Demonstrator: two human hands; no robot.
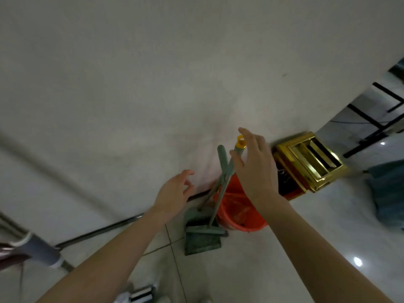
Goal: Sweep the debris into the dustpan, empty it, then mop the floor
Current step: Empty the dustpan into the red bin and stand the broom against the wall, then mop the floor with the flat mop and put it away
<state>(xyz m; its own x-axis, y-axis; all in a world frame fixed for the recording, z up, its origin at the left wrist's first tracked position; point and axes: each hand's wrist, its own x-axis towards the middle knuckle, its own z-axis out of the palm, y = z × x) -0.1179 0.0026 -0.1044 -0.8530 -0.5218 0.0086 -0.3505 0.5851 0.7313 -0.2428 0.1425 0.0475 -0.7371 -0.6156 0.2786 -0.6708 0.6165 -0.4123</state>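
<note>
In the head view, the right hand (253,169) is being held open, fingers spread, just beside the yellow-capped top of a grey-green plastic broom handle (239,147); no grip is being made on it yet, though the thumb appears to be close to or touching the shaft. The left hand (175,193) is also being held open and empty, lower and to the left, near but apart from the handles. A second green plastic dustpan handle (222,158) is being leaned against the white wall (153,84), its green dustpan tray (202,241) resting on the pale tiled floor (306,248) at the wall's foot, touching an orange plastic bucket (240,213). A gold metal bin (310,160) is standing to the right, by the wall's corner. The step is judged to be the taking up of the sweeping tools: the broom should be closed on below its cap by the right hand, while the dustpan handle is being secured by the left, so neither topples against the bucket.
</note>
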